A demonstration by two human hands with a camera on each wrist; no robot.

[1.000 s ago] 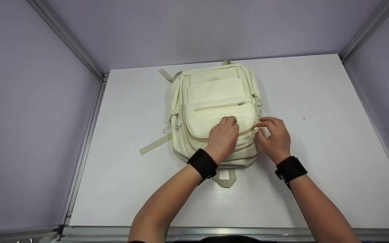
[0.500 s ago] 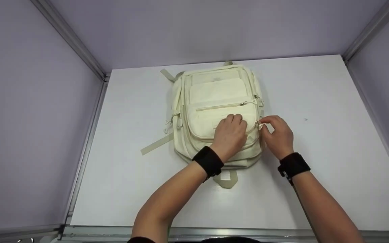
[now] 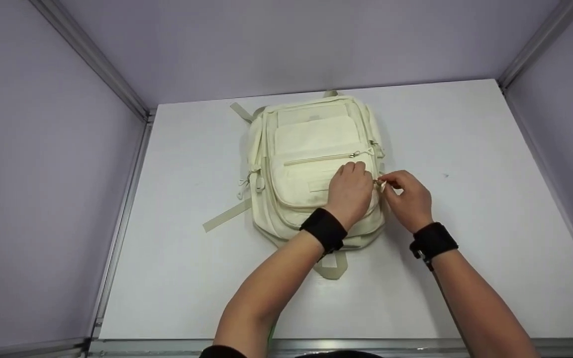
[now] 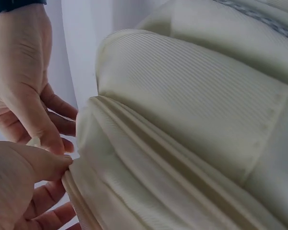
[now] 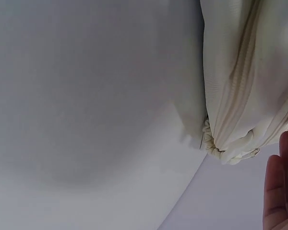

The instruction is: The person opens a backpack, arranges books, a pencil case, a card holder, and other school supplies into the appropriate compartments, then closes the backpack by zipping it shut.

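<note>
A cream backpack lies front side up on the table, its grab loop towards the near edge. My left hand is on the lower right of its front pocket. In the left wrist view, that hand's thumb and fingers pinch the pocket's zipper edge. At the bag's right side, my right hand pinches a pale zipper pull between thumb and index finger. Only some fingers of this hand show in the right wrist view, beside the bag's side.
A second zipper crosses the bag's front above my left hand. Loose straps stick out to the left. A small pale speck lies on the white table to the right. Panels enclose the back and sides.
My left hand has slid right and slightly up along the pocket edge, closer to the right hand. The right hand has shifted slightly up with the zipper pull.
</note>
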